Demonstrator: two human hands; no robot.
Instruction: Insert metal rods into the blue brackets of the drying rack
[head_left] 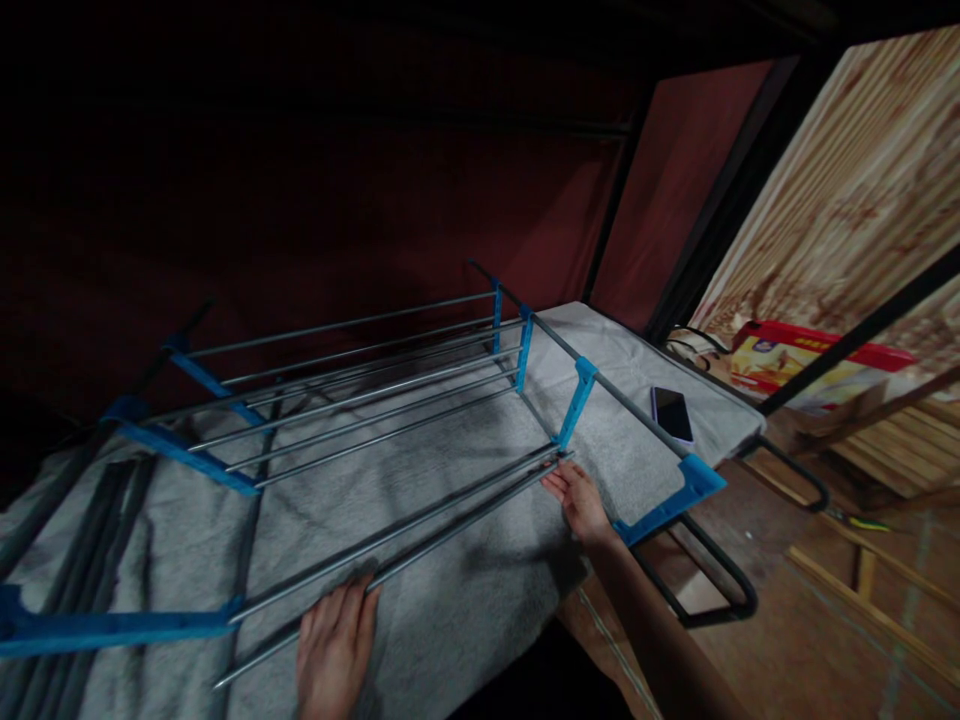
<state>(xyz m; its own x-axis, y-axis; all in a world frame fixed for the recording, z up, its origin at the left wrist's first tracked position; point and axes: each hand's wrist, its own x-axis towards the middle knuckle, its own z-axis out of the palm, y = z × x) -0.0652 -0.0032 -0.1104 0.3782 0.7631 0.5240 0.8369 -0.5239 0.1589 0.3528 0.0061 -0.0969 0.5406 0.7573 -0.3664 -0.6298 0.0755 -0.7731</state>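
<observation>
A rack of grey metal rods (352, 390) and blue plastic connectors (577, 400) lies on a grey blanket (465, 600). My left hand (335, 645) rests near the front with its fingers curled on a loose grey rod (420, 548). My right hand (577, 500) pinches the far end of that rod, close to a blue connector (671, 500) at the rack's right side. A second rod lies right beside the held one, slotted into a blue connector (112, 628) at the left.
A dark phone (671, 413) lies on the blanket at the right. Behind it stand a red and yellow box (795, 365), cables and a wooden panel (847, 200). Black bent tubes (720, 570) stick out over the wooden floor. More dark rods (82, 540) lie at the left.
</observation>
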